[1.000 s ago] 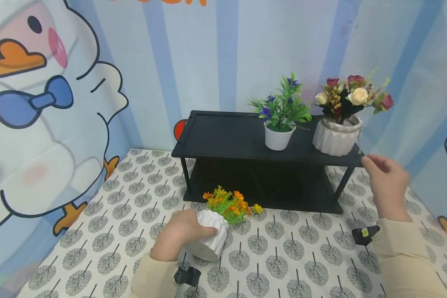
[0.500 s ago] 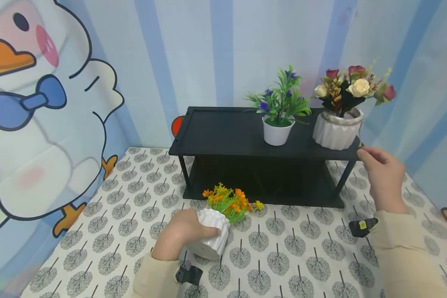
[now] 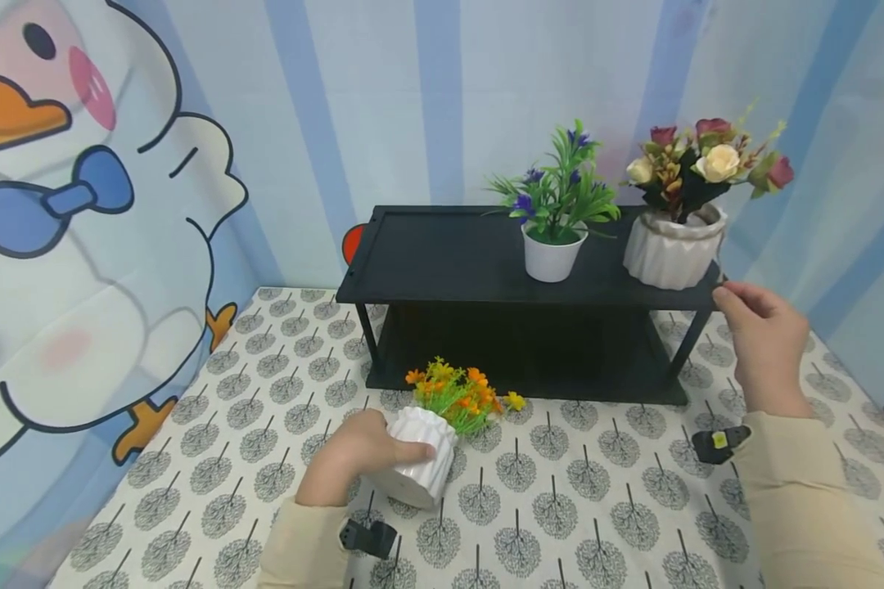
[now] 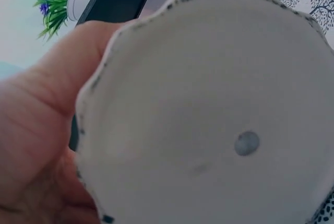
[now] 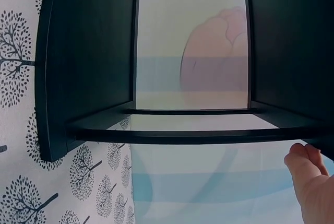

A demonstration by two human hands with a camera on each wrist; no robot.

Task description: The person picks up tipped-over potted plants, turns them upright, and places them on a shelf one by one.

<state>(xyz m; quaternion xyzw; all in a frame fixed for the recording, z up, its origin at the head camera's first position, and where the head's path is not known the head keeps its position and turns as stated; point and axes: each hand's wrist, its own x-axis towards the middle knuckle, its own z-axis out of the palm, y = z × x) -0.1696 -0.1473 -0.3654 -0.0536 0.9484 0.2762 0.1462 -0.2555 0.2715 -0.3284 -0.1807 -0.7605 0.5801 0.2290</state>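
My left hand (image 3: 361, 454) grips a ribbed white flower pot (image 3: 423, 458) with orange and yellow flowers (image 3: 457, 397), tipped over close to the tablecloth. The flowers lean away toward the shelf. In the left wrist view the pale underside of the pot (image 4: 209, 98) fills most of the picture, with my thumb and palm along its edge. My right hand (image 3: 769, 339) pinches the right front corner of a black two-tier shelf (image 3: 442, 262). In the right wrist view, its fingertips (image 5: 300, 153) are at the end of the upper board.
On the shelf top stand a small white pot with a purple-flowered plant (image 3: 552, 254) and, at the right end, a white ceramic pot with roses (image 3: 670, 249). A tree-print tablecloth (image 3: 589, 523) covers the table. Behind hangs a striped curtain (image 3: 383, 98) with a cartoon duck.
The head view has shifted slightly. Both hands stay almost where they were, the left on the tilted flower pot and the right at the shelf corner.
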